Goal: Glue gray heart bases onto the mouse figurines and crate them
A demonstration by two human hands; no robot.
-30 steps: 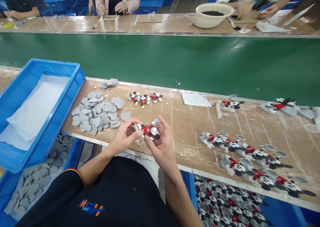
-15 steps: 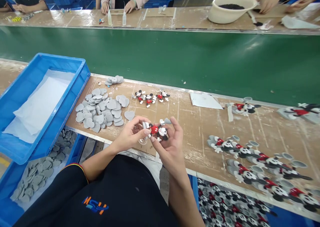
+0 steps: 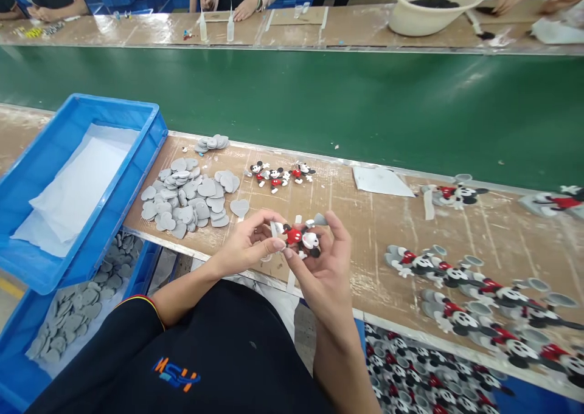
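Observation:
My right hand [image 3: 325,268] cups a small black, red and white mouse figure [image 3: 305,238] over the front edge of the brown worktable [image 3: 347,207]. My left hand [image 3: 249,244] pinches a small white piece [image 3: 275,228] at the figure's left side. Both hands are closed on these parts. A pile of grey heart-shaped pads [image 3: 189,195] lies just left of my hands. Three loose mouse figures [image 3: 279,175] sit beyond them.
A blue crate [image 3: 55,219] lined with white sheet stands at left, with a bin of grey pads [image 3: 73,317] below it. Rows of finished figures [image 3: 465,292] lie at right. A green conveyor belt [image 3: 319,98] runs behind; other people's hands and a cream basin [image 3: 435,6] are beyond it.
My hands keep working the same figure in much the same grip. The view has shifted slightly, so everything sits a little further right in the frame.

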